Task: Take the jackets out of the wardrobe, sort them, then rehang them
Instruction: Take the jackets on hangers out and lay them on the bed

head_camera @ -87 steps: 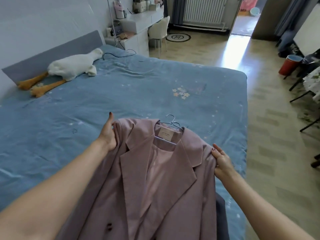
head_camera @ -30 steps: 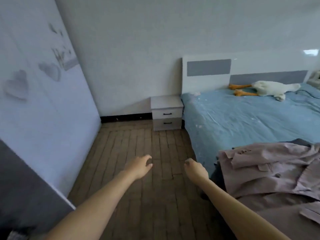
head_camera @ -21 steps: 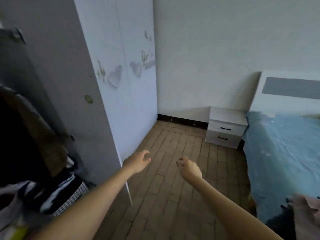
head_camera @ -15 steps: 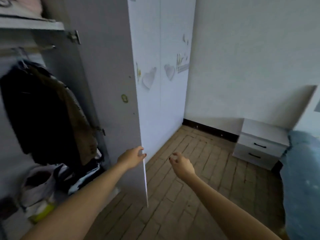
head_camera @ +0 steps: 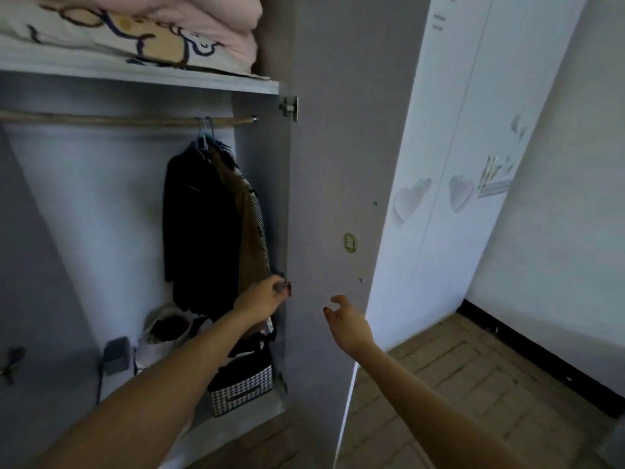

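Two hands are reaching into the open wardrobe [head_camera: 101,231], neither holding anything. The left hand [head_camera: 262,297], fingers loosely curled and slightly parted, is hovering at the hem of the hanging jackets [head_camera: 213,231], near the lower door hinge; whether a fingertip is touching cloth I cannot tell. The right hand [head_camera: 346,321] is hanging at about three o'clock from the left, in front of the inner face of the open door [head_camera: 331,198], fingers relaxed and half spread.

Judging by this, the taking-out step is in hand, with more garments to fetch. The next move probably calls for raising a hand toward twelve o'clock, to the hanger hooks [head_camera: 204,130] on the rail [head_camera: 118,120], and lifting one hook up and off while the other hand is steadying the body of the coat.

Jackets are hanging bunched at the rail's right end, long axis vertical, collars up at twelve, hems down at six, fronts facing roughly leftward. Folded bedding [head_camera: 135,25] is lying on the shelf above; bags [head_camera: 243,384] are sitting on the floor below.
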